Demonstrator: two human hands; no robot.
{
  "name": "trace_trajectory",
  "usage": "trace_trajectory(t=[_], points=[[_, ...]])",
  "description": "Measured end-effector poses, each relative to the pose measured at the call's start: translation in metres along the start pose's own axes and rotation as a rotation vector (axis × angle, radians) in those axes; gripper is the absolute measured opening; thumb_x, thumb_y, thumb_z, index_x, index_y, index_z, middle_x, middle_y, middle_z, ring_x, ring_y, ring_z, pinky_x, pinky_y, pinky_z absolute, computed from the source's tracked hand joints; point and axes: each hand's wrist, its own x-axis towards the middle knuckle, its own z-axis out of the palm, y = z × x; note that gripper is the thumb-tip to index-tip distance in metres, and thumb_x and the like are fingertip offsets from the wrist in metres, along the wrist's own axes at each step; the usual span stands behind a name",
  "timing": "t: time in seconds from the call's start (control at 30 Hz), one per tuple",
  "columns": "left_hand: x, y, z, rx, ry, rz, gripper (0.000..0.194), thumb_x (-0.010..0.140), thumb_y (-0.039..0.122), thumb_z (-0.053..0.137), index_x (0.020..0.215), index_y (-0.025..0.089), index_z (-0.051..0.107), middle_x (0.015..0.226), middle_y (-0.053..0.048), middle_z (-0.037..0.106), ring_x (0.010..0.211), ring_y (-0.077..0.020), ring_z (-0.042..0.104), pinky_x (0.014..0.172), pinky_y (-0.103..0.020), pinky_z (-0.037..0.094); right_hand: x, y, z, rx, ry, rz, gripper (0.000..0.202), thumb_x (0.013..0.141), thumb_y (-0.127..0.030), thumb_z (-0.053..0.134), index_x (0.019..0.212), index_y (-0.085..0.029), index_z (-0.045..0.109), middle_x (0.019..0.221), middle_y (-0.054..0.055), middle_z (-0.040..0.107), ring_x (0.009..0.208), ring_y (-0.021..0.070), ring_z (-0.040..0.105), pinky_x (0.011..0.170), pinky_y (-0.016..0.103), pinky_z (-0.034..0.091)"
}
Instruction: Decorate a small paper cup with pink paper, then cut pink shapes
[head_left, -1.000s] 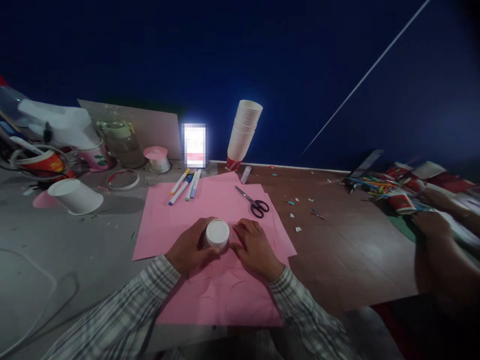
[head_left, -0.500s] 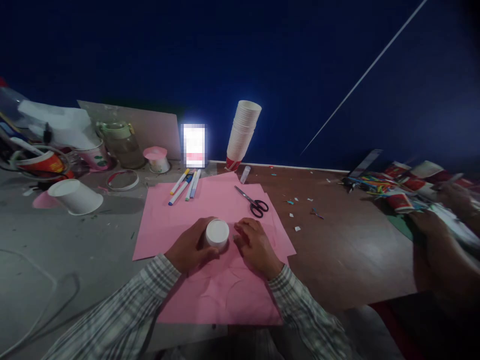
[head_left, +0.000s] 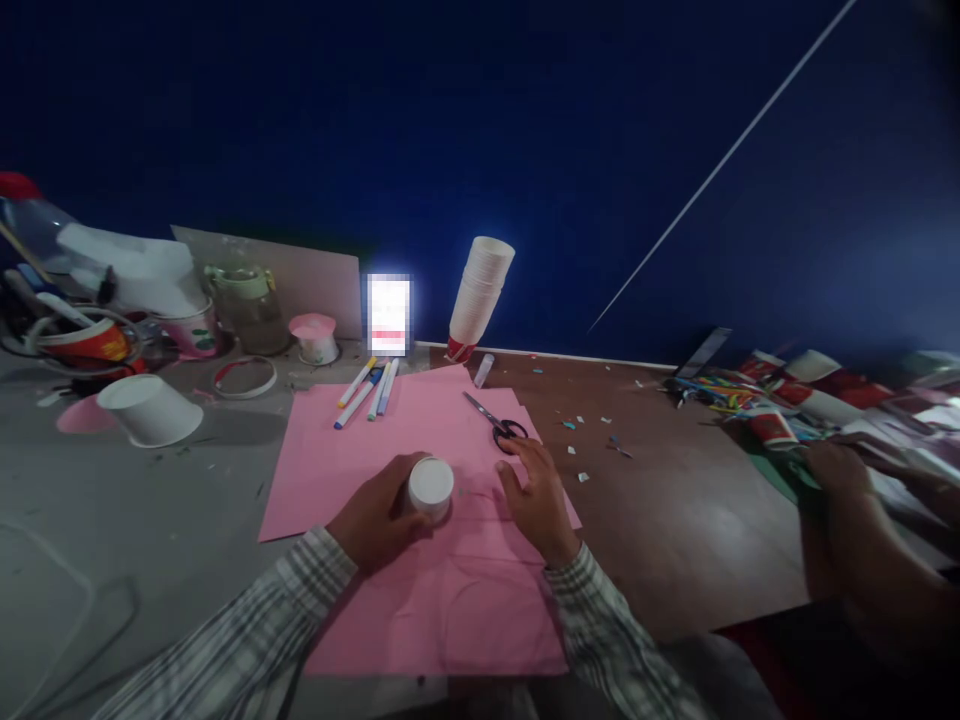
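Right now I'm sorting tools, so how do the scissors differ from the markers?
The scissors are one tool with black handles; the markers are several, with white barrels and coloured ends. The scissors slant down to the right in view; the markers slant down to the left. The right hand overlaps the scissors' handles, whether touching I cannot tell; no hand covers the markers. Both lie at least partly on the pink paper.

- A dark blue wall (head_left: pixel 480 120) stands at twelve o'clock.
- A pale slanting line (head_left: pixel 720 166) crosses it near two o'clock.
- The tabletop (head_left: pixel 705 520) is grey at eight o'clock, brown at four.
- Light is dim.
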Motion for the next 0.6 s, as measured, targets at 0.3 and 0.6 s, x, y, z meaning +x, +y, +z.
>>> trace_trajectory(t=[0.3,0.6], points=[[-0.002,0.002,0.005,-0.067,0.081,-0.03,0.062,0.07,0.016,0.067,0.13,0.021,0.052,0.123,-0.01,0.065,0.111,-0.0271,0.062,0.098,-0.046,0.051,0.025,-0.007,-0.015,0.095,-0.105,0.06,0.026,0.091,-0.033,0.051,0.109,-0.018,0.064,0.097,0.01,0.07,0.09,0.0237,0.067,0.084,0.04,0.055],[-0.002,-0.001,0.002,-0.069,0.218,0.008,0.101,0.067,0.036,0.081,0.15,0.014,0.027,0.13,-0.018,0.061,0.122,-0.0329,0.058,0.108,-0.049,0.044,0.004,-0.062,0.021,0.417,-0.475,0.17,0.077,0.079,-0.039,0.071,0.146,-0.019,0.039,0.144,0.016,0.052,0.132,0.0297,0.051,0.111,0.048,0.042]])
